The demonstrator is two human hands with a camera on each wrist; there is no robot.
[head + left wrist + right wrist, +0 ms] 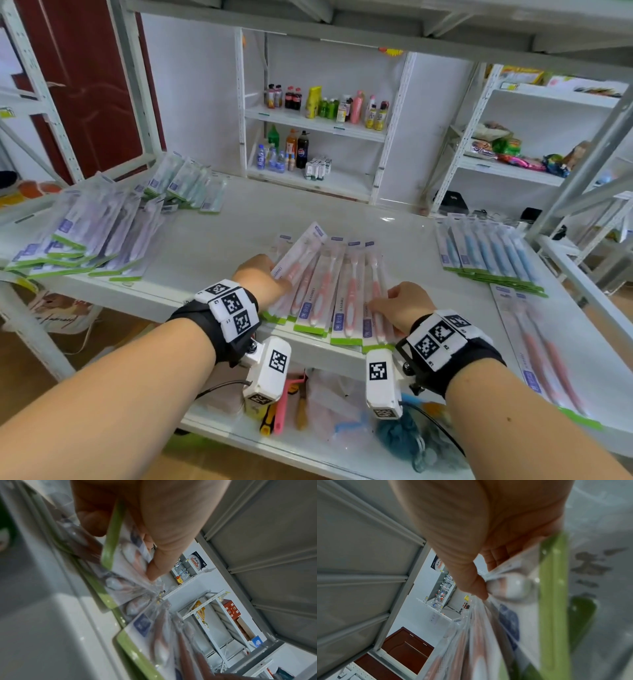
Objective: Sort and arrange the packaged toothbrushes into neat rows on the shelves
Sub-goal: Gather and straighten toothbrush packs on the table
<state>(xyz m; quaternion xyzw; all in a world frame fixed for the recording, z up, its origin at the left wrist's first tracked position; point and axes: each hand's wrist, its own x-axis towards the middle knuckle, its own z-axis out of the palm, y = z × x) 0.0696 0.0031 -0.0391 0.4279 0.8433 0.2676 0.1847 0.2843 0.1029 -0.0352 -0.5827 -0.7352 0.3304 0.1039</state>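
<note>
The left hand (262, 277) has its thumb (154, 566) pressed on top of one pink toothbrush pack (298, 257) and its fingers curled beneath, so the pack is pinched near its green lower edge and lifted a little at that end. This pack lies slantwise, its long axis running from the hand away and to the right, the hang-tab end farthest from the person. The right hand (404, 305) pinches the rightmost pack of the pink row (339, 291) between thumb and curled fingers (the right wrist view shows the clear blister squeezed there). The row sits near the front edge of the white shelf (239, 219), between the two hands; its packs lie side by side with long axes pointing away from the person, green strips toward the near edge.

Each pack is a long flat card with a glossy clear plastic blister, a green band at the bottom and a small purple label; vertical lettering runs along the cards but is too small to read surely.

To the left lies a loose heap of purple-toned packs (92, 236), with green-toned ones (186, 183) behind it. To the right, blue toothbrush packs (489, 253) overlap in a row, and a double pink pack (541, 349) lies near the front corner. Bottles (325, 104) stand on a far rack.
</note>
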